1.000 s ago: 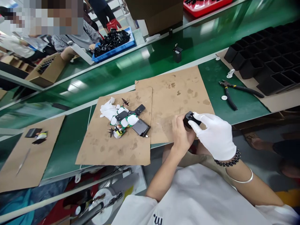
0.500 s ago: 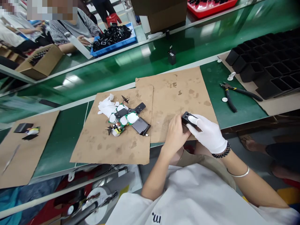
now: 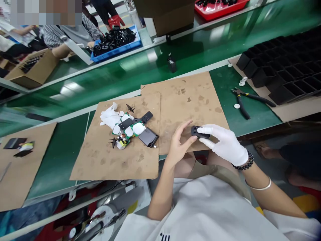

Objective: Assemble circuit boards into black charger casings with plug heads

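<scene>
My right hand [image 3: 223, 142], in a white glove, grips a small black plastic adapter housing [image 3: 194, 131] over the front edge of the cardboard. My bare left hand [image 3: 179, 144] is open beside it, fingers and thumb spread; the thumb tip comes close to the housing's near end, and I cannot tell if it touches. Left of the hands, on the cardboard sheet [image 3: 92, 160], are green circuit boards [image 3: 129, 135] with white round parts, loose black plastic pieces [image 3: 147, 116], a larger black case [image 3: 148, 137] and a crumpled white glove [image 3: 110, 115].
Cutting pliers [image 3: 242, 100] lie at right, near rows of empty black housings [image 3: 283, 77]. Beyond, a green conveyor belt [image 3: 110, 78] carries a black plug adapter [image 3: 172, 63]. Across it are a blue tray [image 3: 137, 40] of black parts, a red tray [image 3: 213, 15] and a co-worker's arm [image 3: 62, 50].
My left hand has let go of the housing and spread its fingers, moving slightly left. The right hand still holds the housing, now turned flatter. The camera view has shifted slightly.
</scene>
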